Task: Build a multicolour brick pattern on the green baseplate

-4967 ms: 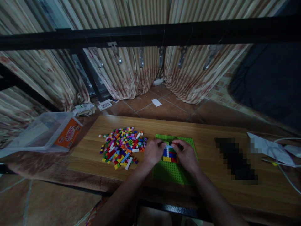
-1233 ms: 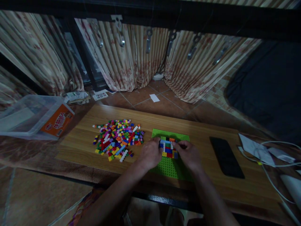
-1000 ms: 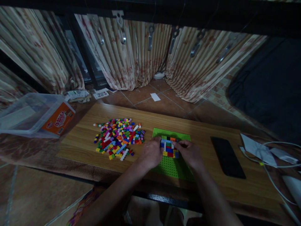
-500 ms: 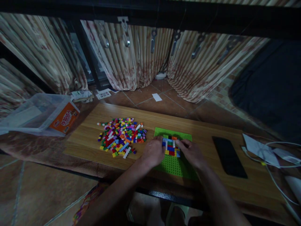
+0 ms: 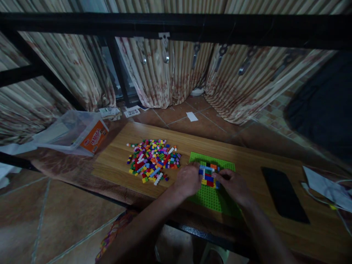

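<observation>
Head view: a multicoloured brick assembly (image 5: 209, 179) sits on the upper half of a green baseplate (image 5: 209, 202), between the two hands. Left hand (image 5: 189, 179): fingers curled against the assembly's left edge; whether they grip a brick cannot be told. Right hand (image 5: 234, 185): thumb and forefinger drawn together at the right edge; any brick between them is hidden. Step in hand, as judged: seating or aligning bricks along the edges. Next move, as judged, calls for level fingertip pressure with the opposite side braced. Outward on the wooden table (image 5: 110, 167): loose brick pile (image 5: 154, 159) left of the baseplate, flat black slab (image 5: 284, 194) to the right. Clear plastic box (image 5: 74, 134) stands beyond the table's left end.
</observation>
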